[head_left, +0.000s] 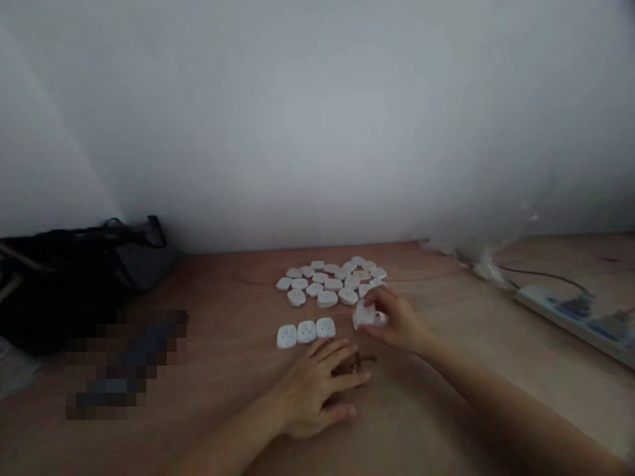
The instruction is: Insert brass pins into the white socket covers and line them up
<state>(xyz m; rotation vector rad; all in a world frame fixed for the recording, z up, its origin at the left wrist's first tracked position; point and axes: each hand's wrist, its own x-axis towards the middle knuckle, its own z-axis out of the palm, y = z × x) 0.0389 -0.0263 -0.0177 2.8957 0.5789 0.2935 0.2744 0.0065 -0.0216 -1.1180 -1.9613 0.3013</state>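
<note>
Several small white rounded pieces lie in a loose cluster on the wooden table. Nearer to me, three similar pieces with small dark holes sit side by side in a row. My right hand, at the cluster's front right corner, has thumb and fingers closed around a white piece. Just below the row, my left hand rests with its fingers apart and nothing held. Small brownish things, too blurred to name, show beside its fingers.
A black bag with a mesh part stands at the left, behind a pixelated dark area. On the right lie a white power strip with plugs, a dark cable and clear plastic. A pale wall borders the table's back.
</note>
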